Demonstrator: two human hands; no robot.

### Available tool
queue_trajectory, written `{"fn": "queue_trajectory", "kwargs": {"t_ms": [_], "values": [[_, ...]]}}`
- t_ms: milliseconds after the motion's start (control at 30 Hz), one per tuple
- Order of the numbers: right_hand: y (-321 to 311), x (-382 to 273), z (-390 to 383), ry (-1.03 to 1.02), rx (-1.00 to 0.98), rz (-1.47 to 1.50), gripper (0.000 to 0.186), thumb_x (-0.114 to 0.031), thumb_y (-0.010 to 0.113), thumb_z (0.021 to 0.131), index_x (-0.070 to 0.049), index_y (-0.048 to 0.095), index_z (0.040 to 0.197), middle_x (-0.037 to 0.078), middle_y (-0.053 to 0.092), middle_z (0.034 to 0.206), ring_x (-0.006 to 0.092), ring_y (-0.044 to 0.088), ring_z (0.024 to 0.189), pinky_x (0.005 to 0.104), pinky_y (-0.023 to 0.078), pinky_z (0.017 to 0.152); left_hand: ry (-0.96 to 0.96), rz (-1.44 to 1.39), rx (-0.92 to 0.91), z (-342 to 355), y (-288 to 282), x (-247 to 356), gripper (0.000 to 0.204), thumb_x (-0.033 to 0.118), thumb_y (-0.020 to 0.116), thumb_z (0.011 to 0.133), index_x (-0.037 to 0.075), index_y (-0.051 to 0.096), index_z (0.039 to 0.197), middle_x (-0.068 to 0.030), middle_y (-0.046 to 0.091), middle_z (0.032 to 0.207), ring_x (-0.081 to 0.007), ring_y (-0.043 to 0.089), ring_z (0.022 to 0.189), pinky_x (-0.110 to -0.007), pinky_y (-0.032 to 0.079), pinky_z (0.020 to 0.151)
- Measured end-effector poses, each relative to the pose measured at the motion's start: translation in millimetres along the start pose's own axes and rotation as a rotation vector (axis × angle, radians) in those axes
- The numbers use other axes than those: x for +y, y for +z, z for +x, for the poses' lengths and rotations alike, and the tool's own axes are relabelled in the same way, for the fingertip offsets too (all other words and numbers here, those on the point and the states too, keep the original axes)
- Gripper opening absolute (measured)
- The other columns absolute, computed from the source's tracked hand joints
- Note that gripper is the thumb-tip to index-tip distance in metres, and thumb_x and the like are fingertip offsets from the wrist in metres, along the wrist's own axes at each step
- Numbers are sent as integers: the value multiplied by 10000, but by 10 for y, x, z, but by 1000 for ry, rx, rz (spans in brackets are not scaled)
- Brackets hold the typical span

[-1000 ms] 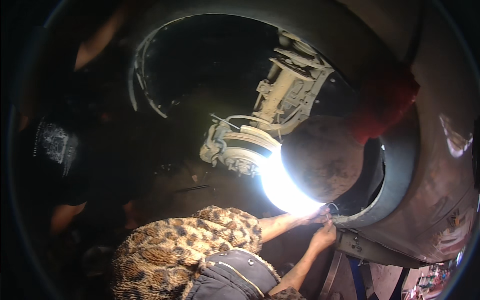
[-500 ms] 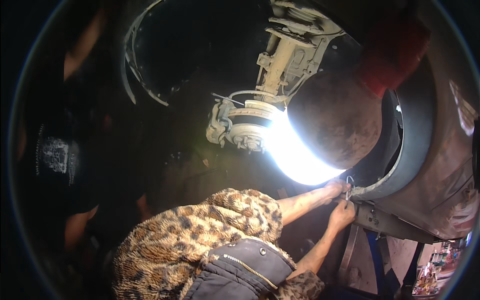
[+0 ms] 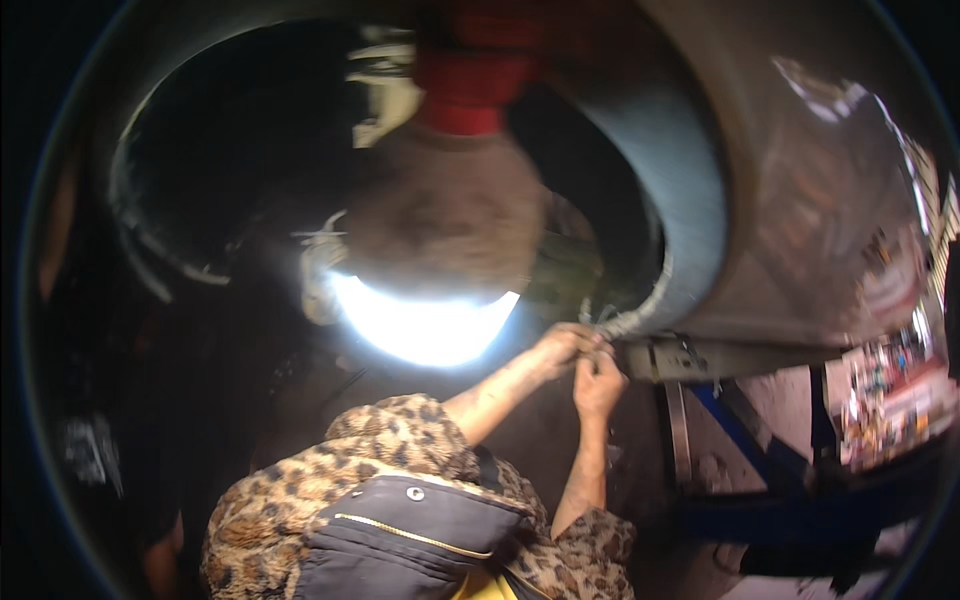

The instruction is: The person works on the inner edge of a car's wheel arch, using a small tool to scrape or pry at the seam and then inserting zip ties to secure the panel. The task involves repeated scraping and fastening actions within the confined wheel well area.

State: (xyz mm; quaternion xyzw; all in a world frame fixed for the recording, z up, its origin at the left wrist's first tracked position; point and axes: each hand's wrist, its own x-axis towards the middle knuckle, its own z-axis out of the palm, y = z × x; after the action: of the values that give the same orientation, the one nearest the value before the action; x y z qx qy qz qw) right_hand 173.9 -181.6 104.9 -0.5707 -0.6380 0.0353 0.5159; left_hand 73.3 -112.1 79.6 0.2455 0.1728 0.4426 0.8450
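Both hands meet at the lower end of a dark wheel arch (image 3: 690,220), where its edge is pale and dirty. My left hand (image 3: 568,345) is closed, with the fingertips pinched against that end. Just below it on the right, my right hand (image 3: 600,383) is closed too, thumb and fingers together. A thin pale strand (image 3: 606,318), a wire or a tie, curves up from the fingertips. Motion blurs it, and most of it is hidden in the fingers. Leopard-patterned fleece sleeves (image 3: 400,430) cover my upper arms.
A glaring lamp (image 3: 430,325) with a brown round back and red holder (image 3: 470,80) hangs over the forearms. Behind it are dirty suspension parts (image 3: 385,95). A sill (image 3: 720,360) runs right of the hands, above a blue metal frame (image 3: 745,430). Brown bodywork (image 3: 810,210) rises at right.
The view has swung right, so lamp, arch and hands sit further left in the picture. The lamp now covers much of the suspension. Both hands stay closed at the arch's lower end.
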Motion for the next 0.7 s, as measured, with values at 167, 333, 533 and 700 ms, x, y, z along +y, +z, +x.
{"fn": "queue_trajectory", "kwargs": {"t_ms": [167,333,533,700], "values": [[-54,-230,-17,86,6,55,125,-129,620,804,-33,598,728,225,574,622,441,592,602,472,459,516,-64,9,73,46,15,79,143,60,565,954,-62,609,1015,-193,670,959,-326,670,942,-402,568,827],[-131,-366,-69,43,-45,153,136,-70,592,823,17,558,724,217,529,606,414,570,569,415,435,510,-153,6,99,185,147,252,130,102,531,985,-24,560,997,-158,652,919,-321,676,932,-406,602,772],[-307,-604,-182,131,-75,128,139,-86,612,825,-19,564,714,213,568,641,418,594,619,453,453,528,-185,43,106,268,230,335,157,143,551,985,-12,558,1007,-142,648,896,-290,682,857,-362,606,700],[-304,-495,-312,68,-48,119,155,-78,602,841,2,550,720,205,508,589,398,565,542,414,423,483,-299,-189,1,169,254,237,166,190,472,1027,60,500,926,-46,546,756,-148,523,613,-266,473,523]]}}
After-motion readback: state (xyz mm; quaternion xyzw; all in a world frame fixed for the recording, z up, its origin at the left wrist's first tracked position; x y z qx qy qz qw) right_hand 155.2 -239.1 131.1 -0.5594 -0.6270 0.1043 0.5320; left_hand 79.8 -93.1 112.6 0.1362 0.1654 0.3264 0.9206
